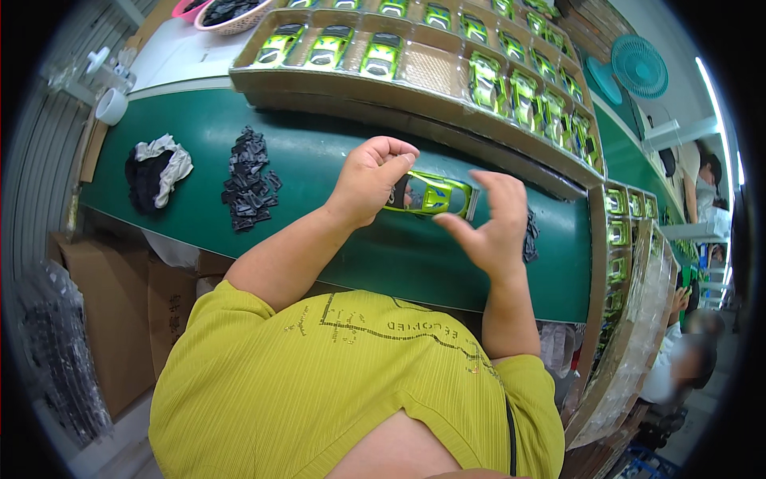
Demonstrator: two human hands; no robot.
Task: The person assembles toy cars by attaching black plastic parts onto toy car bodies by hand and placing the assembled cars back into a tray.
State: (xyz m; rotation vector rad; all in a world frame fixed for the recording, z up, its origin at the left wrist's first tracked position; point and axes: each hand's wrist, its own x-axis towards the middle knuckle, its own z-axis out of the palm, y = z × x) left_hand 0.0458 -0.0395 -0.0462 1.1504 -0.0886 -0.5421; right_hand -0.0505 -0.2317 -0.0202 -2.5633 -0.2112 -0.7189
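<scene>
A lime-green toy car body [435,196] with blue and black markings lies crosswise in front of me over the green table. Against its dark left end is my left hand [369,177], fingers curled and thumb pressed to the forefinger. What that pinch holds, if anything, is hidden. My right hand [496,223] is open around the car's right end, which has a dark spoiler, thumb on the near side and fingers on the far side. A pile of small black plastic parts [249,180] sits left of my hands; more black parts [531,235] show beyond my right wrist.
Beyond the car stands a long cardboard tray [335,89] with compartments, many holding green toy cars. At the table's left lie black and white cloths [163,169]. Another box of cars [614,231] borders the right side. A teal fan [638,68] and people are farther off.
</scene>
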